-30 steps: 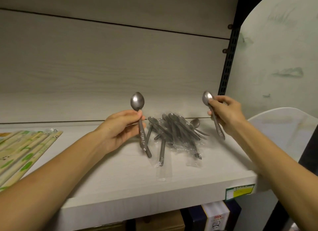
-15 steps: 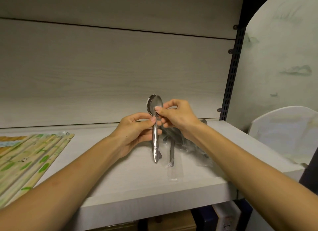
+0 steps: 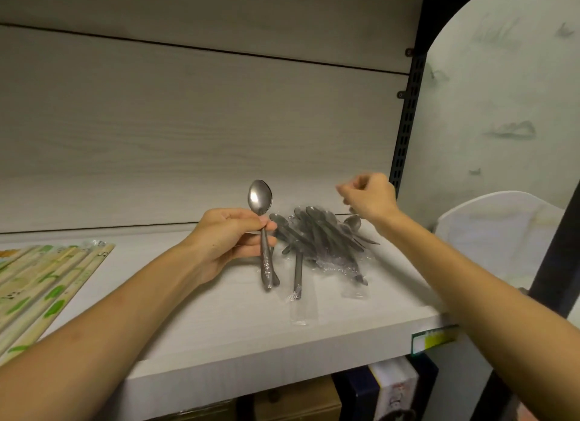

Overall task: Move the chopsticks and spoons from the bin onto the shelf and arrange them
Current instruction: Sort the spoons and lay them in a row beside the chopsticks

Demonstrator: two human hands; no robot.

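Left hand grips spoons upright by the handles, bowls up, handle ends just above the shelf. Right hand, fingers curled and seemingly empty, hovers over the wrapped spoon pile, directly below and nearer to it. Pile's handles run toward the shelf front. Chopsticks lie far left.

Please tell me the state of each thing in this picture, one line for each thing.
left hand: grips spoons upright
held spoons: bowls up, handles stacked together
right hand: raised over the pile, fingers curled, holds nothing visible
spoon pile: wrapped in clear plastic, lying loosely on shelf
chopsticks: in packets, side by side, flat on shelf
shelf: bears all of these
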